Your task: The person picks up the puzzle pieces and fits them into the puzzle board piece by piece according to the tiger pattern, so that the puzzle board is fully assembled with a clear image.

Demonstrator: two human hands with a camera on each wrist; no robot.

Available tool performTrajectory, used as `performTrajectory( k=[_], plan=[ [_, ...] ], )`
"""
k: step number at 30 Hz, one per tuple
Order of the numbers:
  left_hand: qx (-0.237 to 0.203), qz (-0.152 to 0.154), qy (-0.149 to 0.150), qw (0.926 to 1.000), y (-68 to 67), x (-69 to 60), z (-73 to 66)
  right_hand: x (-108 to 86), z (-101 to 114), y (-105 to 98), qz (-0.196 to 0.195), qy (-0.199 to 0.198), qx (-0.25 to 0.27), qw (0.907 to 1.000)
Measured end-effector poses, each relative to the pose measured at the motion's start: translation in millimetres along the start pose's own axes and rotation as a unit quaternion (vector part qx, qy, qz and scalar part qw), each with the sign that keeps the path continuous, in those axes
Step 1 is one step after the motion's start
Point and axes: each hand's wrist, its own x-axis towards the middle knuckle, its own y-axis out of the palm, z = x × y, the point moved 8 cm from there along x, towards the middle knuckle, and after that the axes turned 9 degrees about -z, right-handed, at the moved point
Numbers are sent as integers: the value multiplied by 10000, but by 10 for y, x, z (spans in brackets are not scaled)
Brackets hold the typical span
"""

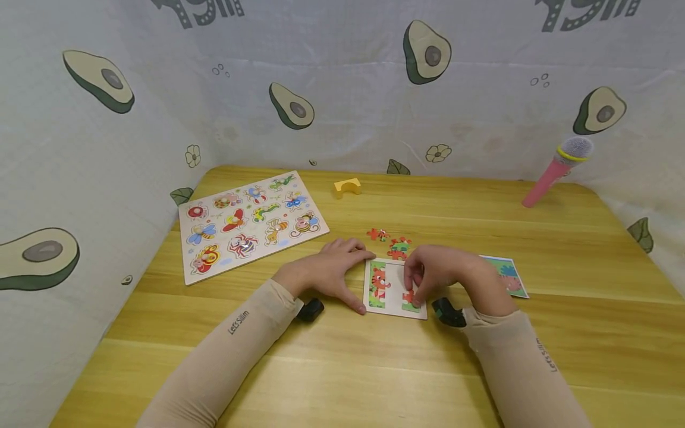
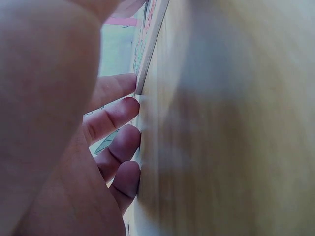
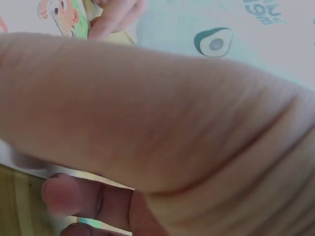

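A small puzzle board (image 1: 395, 279) lies flat near the middle of the table, with tiger-picture pieces (image 1: 377, 285) set along its left side. Spread at the board's left edge, my left hand (image 1: 333, 270) touches the upper corner with the index finger and the lower one with the thumb. In the left wrist view, its other fingers (image 2: 125, 140) rest loosely on the tabletop. Over the board's right part, my right hand (image 1: 444, 270) has thumb and index finger bent at a red and green puzzle piece (image 1: 409, 299) in the lower right corner. The right wrist view hides that contact.
Loose puzzle pieces (image 1: 398, 248) lie just beyond the board. A picture card (image 1: 512, 276) is partly behind my right wrist. Farther off are an insect peg puzzle (image 1: 251, 226), a yellow arch block (image 1: 348, 186) and a pink toy microphone (image 1: 551, 178). A patterned curtain (image 1: 353, 119) hangs behind.
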Motion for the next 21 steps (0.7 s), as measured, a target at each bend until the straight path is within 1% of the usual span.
performTrajectory(
  k=[5,9,12,17,21],
  plan=[
    [-7,4,-2,10000,1,-4,-1,-17,-7,-12,30,98,59,9999],
    [2,-20,13,10000,3,-9,-9,-23,-19,-14,3,167,-11,9999],
    [13,29,31,10000,17,-19,-19,-27,-31,9,41,203,-20,9998],
    [76,11,59,10000,9,-15,-20,-17,-40,22,90,143,58,9998],
    [160,-21,69,9998,-9,-4,-13,-12,-25,-8,125,-33,123,9998]
  ],
)
